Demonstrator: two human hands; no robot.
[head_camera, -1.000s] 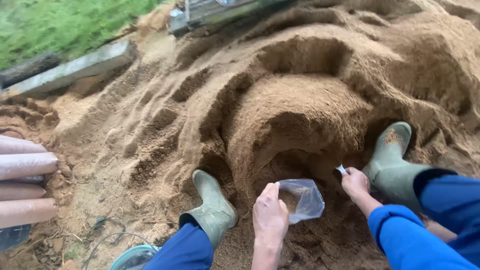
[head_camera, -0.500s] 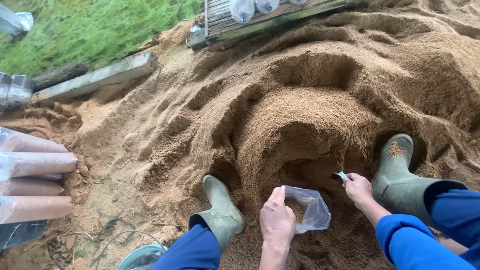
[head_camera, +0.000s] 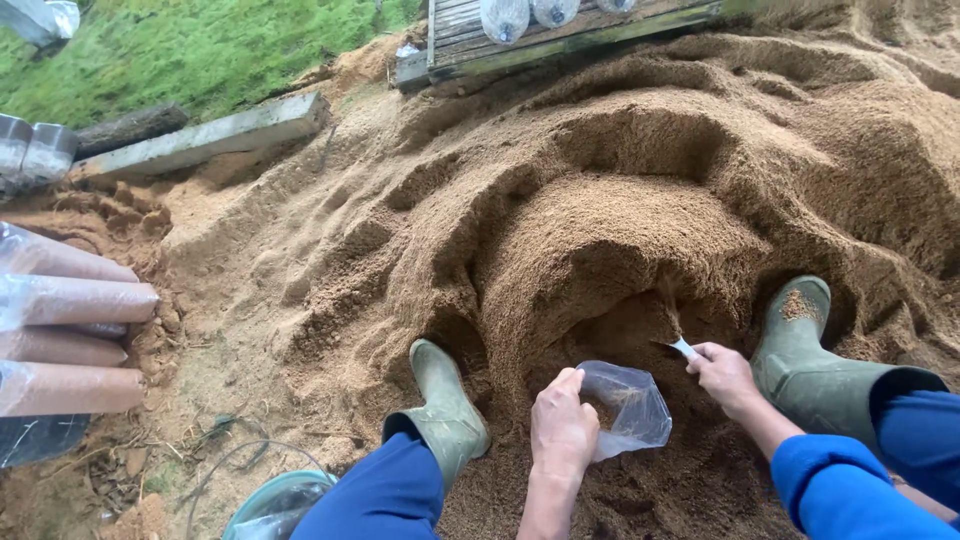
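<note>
My left hand (head_camera: 562, 428) grips the rim of a clear plastic bag (head_camera: 628, 408), holding its mouth towards a large heap of brown sawdust (head_camera: 600, 220). A little sawdust lies inside the bag. My right hand (head_camera: 727, 376) holds a small pale scoop (head_camera: 684, 348) at the hollow dug into the heap, just above the bag's mouth. My two green rubber boots (head_camera: 445, 415) (head_camera: 812, 362) are planted in the sawdust on either side of the hands. Blue trouser legs and a blue sleeve show at the bottom.
Several filled plastic-wrapped sawdust tubes (head_camera: 65, 335) lie stacked at the left. A concrete beam (head_camera: 200, 140) and a wooden pallet (head_camera: 560, 35) with clear bottles border the heap at the top, with grass beyond. A teal bucket rim (head_camera: 275, 505) sits bottom left.
The view has tilted down and closer. My right hand with the scoop has moved slightly up into the hollow; my left hand still holds the bag in the same place.
</note>
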